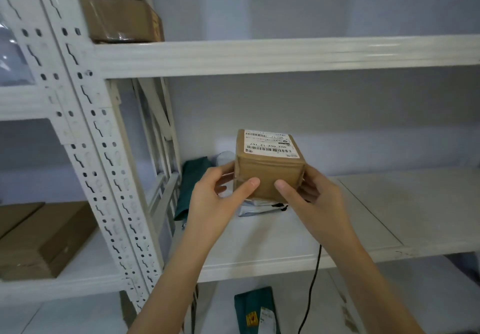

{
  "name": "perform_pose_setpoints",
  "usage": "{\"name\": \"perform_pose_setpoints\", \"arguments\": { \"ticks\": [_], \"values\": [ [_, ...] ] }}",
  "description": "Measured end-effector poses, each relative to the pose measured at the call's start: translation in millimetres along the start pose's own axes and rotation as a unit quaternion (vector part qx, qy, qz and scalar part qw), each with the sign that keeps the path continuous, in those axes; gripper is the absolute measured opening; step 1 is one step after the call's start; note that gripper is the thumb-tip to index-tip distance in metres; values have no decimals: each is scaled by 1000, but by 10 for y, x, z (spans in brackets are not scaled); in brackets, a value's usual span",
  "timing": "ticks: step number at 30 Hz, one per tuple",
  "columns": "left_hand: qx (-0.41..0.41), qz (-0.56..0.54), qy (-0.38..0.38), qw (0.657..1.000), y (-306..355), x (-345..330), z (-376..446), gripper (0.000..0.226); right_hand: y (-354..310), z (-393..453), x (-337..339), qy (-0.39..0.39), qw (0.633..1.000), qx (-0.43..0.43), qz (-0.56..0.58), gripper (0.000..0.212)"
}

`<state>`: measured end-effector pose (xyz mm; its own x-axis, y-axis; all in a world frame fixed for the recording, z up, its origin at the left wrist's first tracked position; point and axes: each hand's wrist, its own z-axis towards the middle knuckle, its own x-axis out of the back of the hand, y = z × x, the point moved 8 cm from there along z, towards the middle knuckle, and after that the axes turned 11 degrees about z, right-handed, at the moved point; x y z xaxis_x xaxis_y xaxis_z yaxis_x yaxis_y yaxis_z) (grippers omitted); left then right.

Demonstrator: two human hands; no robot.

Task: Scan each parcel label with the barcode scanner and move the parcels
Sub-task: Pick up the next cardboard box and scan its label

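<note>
A small brown cardboard parcel (268, 167) with a white barcode label (270, 143) on its top face is held over the middle shelf (363, 219). My left hand (215, 198) grips its left side and my right hand (309, 196) grips its right side, both thumbs pressed on the front face. Under the parcel lies a white plastic mailer (259, 207). A dark green soft parcel (191, 185) leans at the shelf's left end. No barcode scanner is in view; a black cable (313, 287) hangs below my right wrist.
White metal shelving posts (104, 151) stand at left. Brown boxes sit on the left unit's shelf (44, 240) and on the upper shelf (119, 17). Another green parcel (255, 310) lies on the bottom shelf. The right part of the middle shelf is bare.
</note>
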<state>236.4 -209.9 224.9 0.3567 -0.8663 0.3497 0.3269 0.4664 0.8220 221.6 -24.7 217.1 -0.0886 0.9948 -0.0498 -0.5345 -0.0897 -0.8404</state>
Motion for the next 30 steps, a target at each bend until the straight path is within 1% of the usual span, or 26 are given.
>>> {"name": "perform_pose_setpoints", "arguments": {
  "ticks": [2,3,6,7,10,13,17,19,21,24,26,30],
  "values": [
    [-22,1,26,999,212,154,-95,58,-272,-49,-29,-11,1000,23,14,74],
    [-32,0,38,999,313,228,-136,57,-395,-59,-38,-15,999,33,20,69],
    [-52,-3,71,996,593,421,-229,47,-736,-35,-52,-26,997,69,18,46],
    [-56,-2,84,995,686,486,-245,45,-843,-15,-55,-29,996,85,17,42],
    [-72,5,117,991,959,662,-256,40,-1079,90,-72,-27,993,108,42,37],
    [-96,12,129,987,1240,812,-187,40,-1326,226,-144,-30,989,132,66,35],
    [-147,13,155,977,1573,1049,73,39,-1709,449,-326,-36,983,175,45,26],
    [-164,27,171,971,1654,1148,259,36,-1830,614,-421,-36,980,194,16,23],
    [-166,46,181,968,1662,1219,475,33,-1880,817,-524,-34,979,202,-15,30],
    [-153,73,160,972,1585,1221,805,34,-1855,1123,-677,-18,977,201,-64,41],
    [-146,86,159,973,1525,1235,973,37,-1828,1295,-754,-2,975,205,-81,36],
    [-161,116,189,962,1549,1312,1173,40,-1843,1540,-755,56,972,214,-79,25]
  ]
}}
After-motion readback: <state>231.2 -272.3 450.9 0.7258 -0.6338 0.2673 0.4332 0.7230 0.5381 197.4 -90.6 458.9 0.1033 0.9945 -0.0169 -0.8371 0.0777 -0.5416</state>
